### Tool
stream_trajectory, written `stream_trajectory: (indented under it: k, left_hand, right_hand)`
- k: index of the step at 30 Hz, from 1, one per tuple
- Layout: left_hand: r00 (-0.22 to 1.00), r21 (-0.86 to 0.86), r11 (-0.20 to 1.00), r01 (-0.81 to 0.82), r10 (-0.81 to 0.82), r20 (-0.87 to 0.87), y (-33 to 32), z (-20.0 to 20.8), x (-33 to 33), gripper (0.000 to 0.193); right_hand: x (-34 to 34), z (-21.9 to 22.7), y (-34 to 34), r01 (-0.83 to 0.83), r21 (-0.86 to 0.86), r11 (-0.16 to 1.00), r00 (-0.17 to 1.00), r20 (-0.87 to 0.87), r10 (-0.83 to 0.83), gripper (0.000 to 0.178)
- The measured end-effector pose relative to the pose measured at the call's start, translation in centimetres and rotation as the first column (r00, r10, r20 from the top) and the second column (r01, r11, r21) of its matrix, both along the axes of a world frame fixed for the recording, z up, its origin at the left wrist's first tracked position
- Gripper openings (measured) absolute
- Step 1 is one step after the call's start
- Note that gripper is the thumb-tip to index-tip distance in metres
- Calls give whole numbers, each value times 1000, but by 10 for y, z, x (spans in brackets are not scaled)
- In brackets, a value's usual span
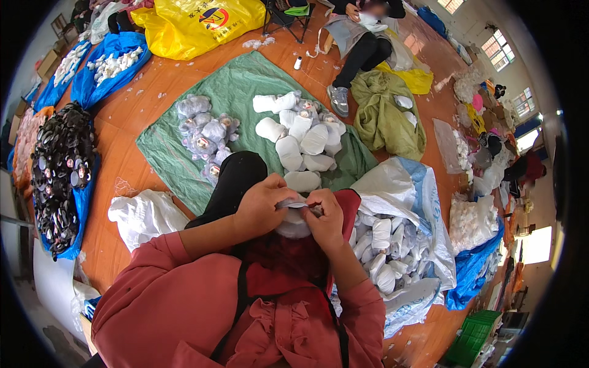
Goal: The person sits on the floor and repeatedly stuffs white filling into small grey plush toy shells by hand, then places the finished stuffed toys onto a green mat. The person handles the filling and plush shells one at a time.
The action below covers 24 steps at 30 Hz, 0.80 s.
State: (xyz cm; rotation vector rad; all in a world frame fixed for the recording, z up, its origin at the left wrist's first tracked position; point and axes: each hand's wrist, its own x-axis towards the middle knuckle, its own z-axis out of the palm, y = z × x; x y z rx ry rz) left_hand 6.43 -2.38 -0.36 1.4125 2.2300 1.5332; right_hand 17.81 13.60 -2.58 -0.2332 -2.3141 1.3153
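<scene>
In front of my lap I hold a soft white-grey stuffed plush piece (293, 227) by its upper cloth edge. My left hand (262, 205) pinches the edge from the left side. Opposite it, my right hand (325, 219) has its fingers closed on the same edge. What exactly lies between the fingertips is partly hidden. Just beyond my hands, white stuffed plush pieces (300, 138) are heaped on a green woven sheet (245, 80). Left of that heap lie grey-purple plush heads (205, 135), some wrapped in thin covering.
At my right stands an open white sack (405, 184) full of white plush pieces (383, 239). Dark round parts (64, 172) pile on blue sheeting at far left. A white bag (147, 214) lies by my left knee. Another person (362, 49) sits ahead, near a thread spool (298, 63).
</scene>
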Motion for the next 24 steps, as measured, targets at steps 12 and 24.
stream_trajectory:
  k: [12,24]
  left_hand:
    - [898,-168,917,361,-293,328,-4,22,-7,41]
    - [954,-450,849,278,-297,29,-32,-23,-3,80]
  right_hand:
    - [4,-12,12,-350,-133,927,821,433,372,30]
    - [17,-48,-10,13,-635,773,946,258,197,22]
